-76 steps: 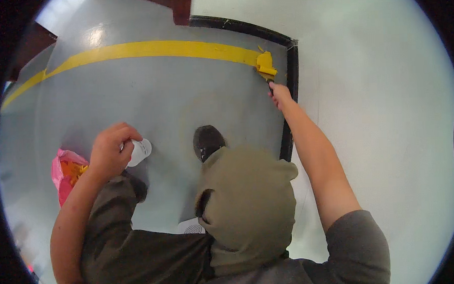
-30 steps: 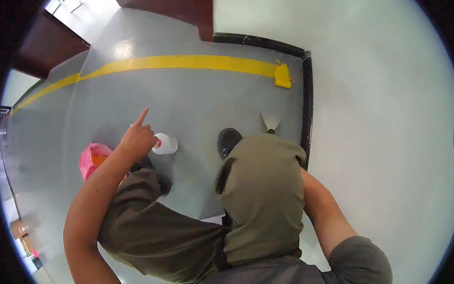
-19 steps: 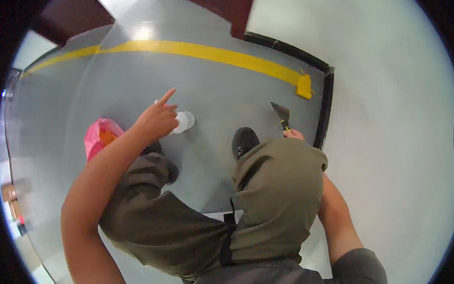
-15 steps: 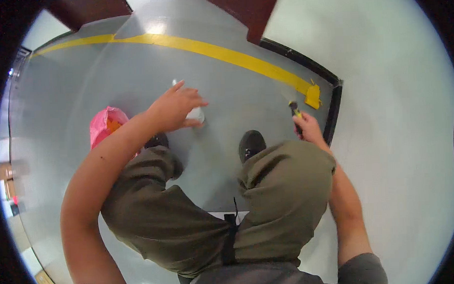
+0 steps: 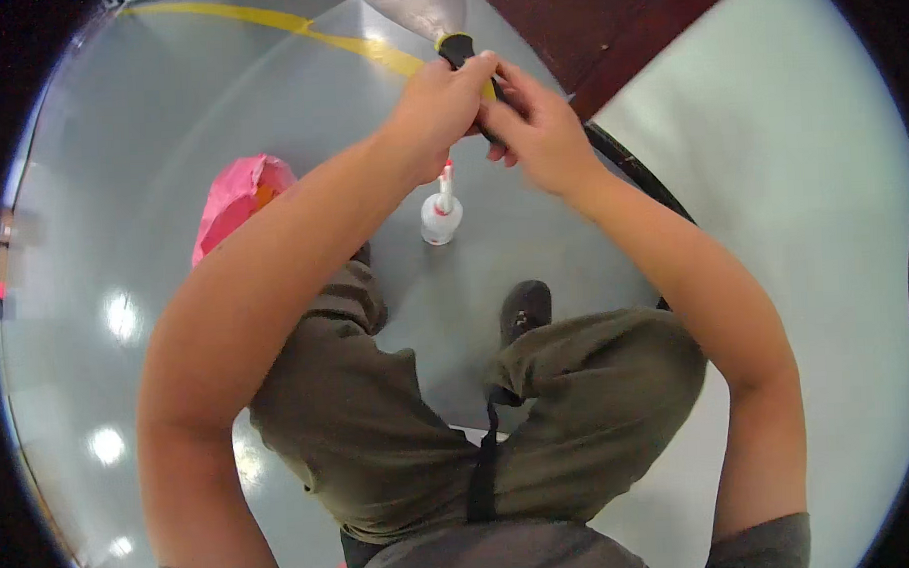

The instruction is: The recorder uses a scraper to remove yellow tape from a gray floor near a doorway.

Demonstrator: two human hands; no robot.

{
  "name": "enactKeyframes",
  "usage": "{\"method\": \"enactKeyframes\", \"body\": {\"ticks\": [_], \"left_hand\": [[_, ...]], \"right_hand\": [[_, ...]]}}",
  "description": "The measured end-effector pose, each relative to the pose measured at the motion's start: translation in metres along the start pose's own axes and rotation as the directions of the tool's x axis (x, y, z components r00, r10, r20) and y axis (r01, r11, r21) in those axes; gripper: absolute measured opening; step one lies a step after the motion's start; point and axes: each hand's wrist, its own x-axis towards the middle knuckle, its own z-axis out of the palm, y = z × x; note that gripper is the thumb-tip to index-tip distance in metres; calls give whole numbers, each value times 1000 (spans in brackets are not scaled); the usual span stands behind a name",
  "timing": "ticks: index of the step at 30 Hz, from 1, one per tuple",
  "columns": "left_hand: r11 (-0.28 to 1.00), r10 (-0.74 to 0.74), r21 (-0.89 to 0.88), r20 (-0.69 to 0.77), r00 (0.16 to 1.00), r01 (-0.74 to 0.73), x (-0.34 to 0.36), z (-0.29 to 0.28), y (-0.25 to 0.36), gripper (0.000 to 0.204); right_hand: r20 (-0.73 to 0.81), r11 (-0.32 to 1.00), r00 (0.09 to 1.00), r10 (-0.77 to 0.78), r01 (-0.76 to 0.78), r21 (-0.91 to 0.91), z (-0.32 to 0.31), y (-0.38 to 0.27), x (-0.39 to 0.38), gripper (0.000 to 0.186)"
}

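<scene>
I hold a scraper up near the top of my view in both hands; it has a wide metal blade and a black-and-yellow handle. My left hand is closed on the handle from the left, and my right hand grips it from the right, just behind. Below my hands, a white bottle with a slim spout and red bits stands on the grey floor. A pink bag with orange-yellow contents lies at the left, partly behind my left forearm.
A yellow floor stripe runs across the top. A dark red door or frame, a black skirting and a pale wall bound the right side. My shoe and bent legs are below the bottle.
My right hand has lifted the scraper up and left. My left hand has left its place over the bottle and now grips the scraper too. The view has shifted.
</scene>
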Motion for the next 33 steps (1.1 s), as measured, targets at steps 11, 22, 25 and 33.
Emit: {"method": "enactKeyframes", "body": {"ticks": [11,22,25,33], "left_hand": [[989,146,58,-332,932,-134,-4,-56,6,37],[983,174,102,-283,943,-151,-18,-59,6,38],[990,120,108,-311,943,-90,-15,-60,0,37],[990,89,134,-307,947,-50,12,-44,8,35]], "right_hand": [[127,829,947,294,-187,-526,65,229,-9,97],[-110,961,969,220,-235,-146,141,229,2,65],[-159,988,977,142,-149,-30,128,215,-5,55],[-205,977,956,211,-215,4,-19,186,16,53]]}}
